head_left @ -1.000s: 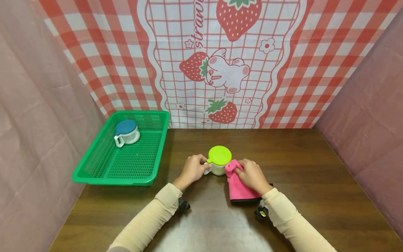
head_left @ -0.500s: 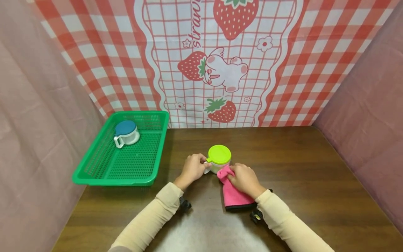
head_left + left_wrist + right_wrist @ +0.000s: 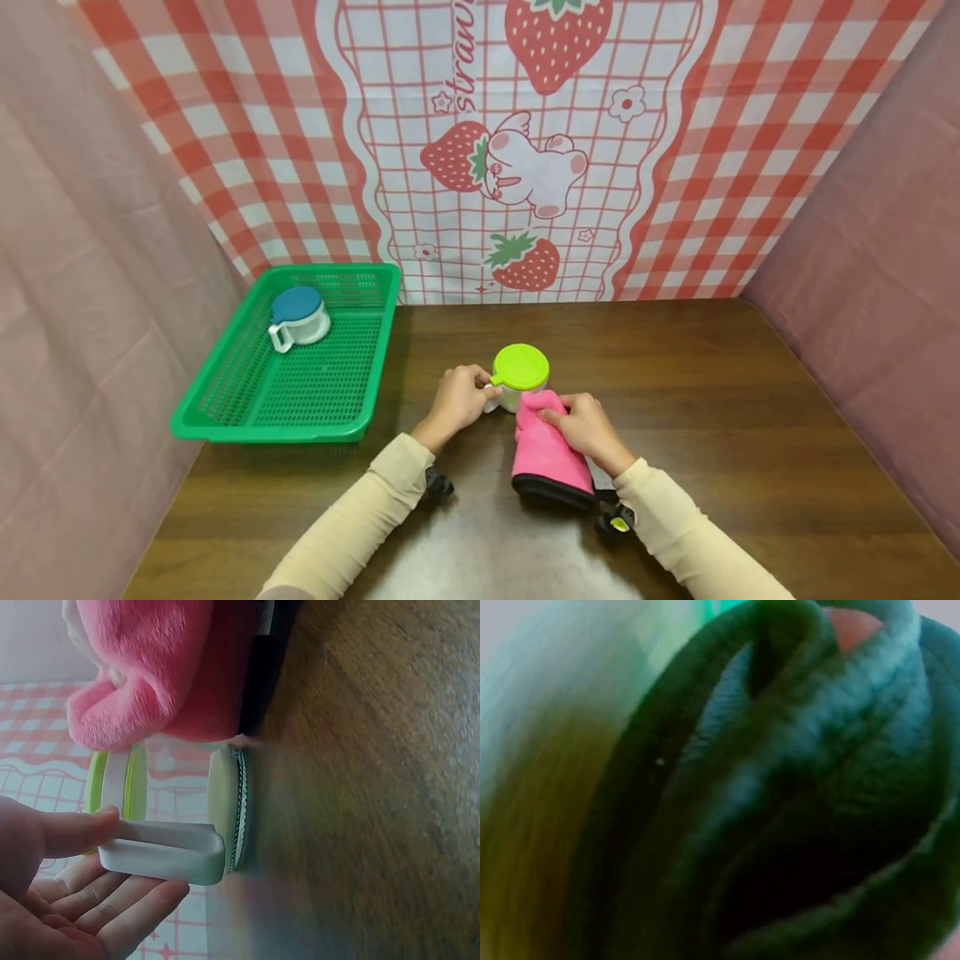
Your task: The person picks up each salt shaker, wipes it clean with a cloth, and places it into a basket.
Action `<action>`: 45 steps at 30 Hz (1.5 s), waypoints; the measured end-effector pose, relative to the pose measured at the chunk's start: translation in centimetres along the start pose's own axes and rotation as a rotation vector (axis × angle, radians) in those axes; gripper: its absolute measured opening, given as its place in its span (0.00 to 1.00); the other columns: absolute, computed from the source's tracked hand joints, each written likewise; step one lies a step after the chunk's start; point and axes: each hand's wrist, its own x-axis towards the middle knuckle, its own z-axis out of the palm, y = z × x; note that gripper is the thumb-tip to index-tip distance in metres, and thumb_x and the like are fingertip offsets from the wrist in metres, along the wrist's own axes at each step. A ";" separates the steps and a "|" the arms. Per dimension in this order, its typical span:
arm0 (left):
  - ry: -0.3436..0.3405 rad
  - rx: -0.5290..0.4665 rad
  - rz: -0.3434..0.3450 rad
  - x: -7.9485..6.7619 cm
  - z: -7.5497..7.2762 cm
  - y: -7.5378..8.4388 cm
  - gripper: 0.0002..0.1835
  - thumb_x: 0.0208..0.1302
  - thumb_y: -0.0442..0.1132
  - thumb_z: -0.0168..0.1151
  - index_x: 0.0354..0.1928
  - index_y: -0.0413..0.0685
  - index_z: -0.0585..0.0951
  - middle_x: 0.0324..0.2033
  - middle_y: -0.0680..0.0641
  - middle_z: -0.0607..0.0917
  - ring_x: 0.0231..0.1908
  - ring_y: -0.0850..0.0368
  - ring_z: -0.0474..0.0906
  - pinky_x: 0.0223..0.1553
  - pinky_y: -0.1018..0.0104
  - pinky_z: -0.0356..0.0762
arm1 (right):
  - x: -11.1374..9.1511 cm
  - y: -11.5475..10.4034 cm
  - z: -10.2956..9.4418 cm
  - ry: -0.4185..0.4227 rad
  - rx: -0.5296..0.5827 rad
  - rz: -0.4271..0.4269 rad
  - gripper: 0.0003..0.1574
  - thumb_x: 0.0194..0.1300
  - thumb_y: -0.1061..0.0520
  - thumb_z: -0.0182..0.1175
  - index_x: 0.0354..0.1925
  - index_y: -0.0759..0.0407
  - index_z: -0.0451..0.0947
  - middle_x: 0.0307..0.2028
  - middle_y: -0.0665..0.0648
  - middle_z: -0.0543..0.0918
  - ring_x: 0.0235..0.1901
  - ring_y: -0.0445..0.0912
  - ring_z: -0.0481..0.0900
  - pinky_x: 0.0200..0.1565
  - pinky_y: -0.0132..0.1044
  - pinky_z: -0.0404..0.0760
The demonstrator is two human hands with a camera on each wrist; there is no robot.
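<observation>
A clear jar with a lime-green lid (image 3: 521,365) stands upright on the table. My left hand (image 3: 459,400) pinches its white handle (image 3: 165,859), the thumb on one side and fingers on the other. My right hand (image 3: 592,429) grips a pink fuzzy cloth (image 3: 551,454) with a black edge. The cloth's gathered top is at the jar's near right side and hides part of its body; whether they touch I cannot tell. Blurred dark folds (image 3: 780,795) of the cloth fill most of the right wrist view, where the fingers are mostly hidden.
A green slatted basket (image 3: 270,434) stands at the left of the brown wooden table (image 3: 675,358). Inside it, near the back left, is a similar jar with a blue lid (image 3: 297,304) and white handle. A strawberry-print checked cloth (image 3: 465,250) hangs behind the table.
My right hand has drawn the pink cloth slightly left and nearer, and its black lower edge has swung toward me. The left hand and the jar have hardly moved.
</observation>
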 end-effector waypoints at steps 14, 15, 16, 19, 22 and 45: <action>-0.046 0.057 0.038 0.5 -0.4 0.0 0.11 0.56 0.44 0.72 0.31 0.44 0.86 0.27 0.48 0.87 0.31 0.51 0.80 0.35 0.63 0.74 | 0.9 0.5 0.7 0.023 0.190 0.113 0.13 0.61 0.59 0.63 0.38 0.69 0.84 0.21 0.50 0.78 0.23 0.40 0.71 0.26 0.32 0.71; -0.049 0.054 0.040 0.5 -0.4 0.0 0.11 0.56 0.44 0.72 0.31 0.44 0.86 0.27 0.48 0.87 0.32 0.51 0.80 0.35 0.63 0.74 | 0.9 0.5 0.6 0.023 0.196 0.119 0.14 0.61 0.58 0.63 0.39 0.69 0.84 0.22 0.50 0.78 0.24 0.40 0.71 0.26 0.32 0.71; -0.053 0.051 0.041 0.4 -0.4 -0.1 0.11 0.56 0.44 0.72 0.31 0.43 0.86 0.27 0.48 0.87 0.31 0.52 0.80 0.35 0.63 0.74 | 0.9 0.6 0.6 0.021 0.201 0.124 0.14 0.61 0.58 0.63 0.39 0.70 0.84 0.22 0.50 0.78 0.24 0.40 0.71 0.27 0.32 0.72; -0.067 0.044 0.047 0.4 -0.5 -0.2 0.10 0.56 0.43 0.72 0.31 0.43 0.86 0.27 0.48 0.87 0.31 0.53 0.81 0.35 0.64 0.75 | 0.9 0.7 0.4 0.015 0.215 0.138 0.14 0.61 0.58 0.63 0.40 0.70 0.83 0.22 0.50 0.78 0.23 0.40 0.71 0.27 0.32 0.72; -0.079 0.050 0.056 0.3 -0.7 -0.4 0.10 0.57 0.43 0.71 0.32 0.43 0.85 0.27 0.48 0.87 0.31 0.53 0.81 0.35 0.64 0.75 | 1.0 1.0 0.2 0.011 0.219 0.143 0.15 0.61 0.58 0.63 0.40 0.71 0.83 0.22 0.50 0.78 0.23 0.40 0.71 0.26 0.32 0.72; -0.232 -0.015 0.115 0.1 -2.0 -1.6 0.08 0.61 0.38 0.67 0.38 0.42 0.83 0.33 0.46 0.87 0.36 0.53 0.81 0.40 0.65 0.77 | 2.6 2.2 -2.3 -0.015 0.190 0.144 0.20 0.65 0.56 0.59 0.48 0.71 0.80 0.22 0.48 0.77 0.23 0.40 0.72 0.27 0.32 0.73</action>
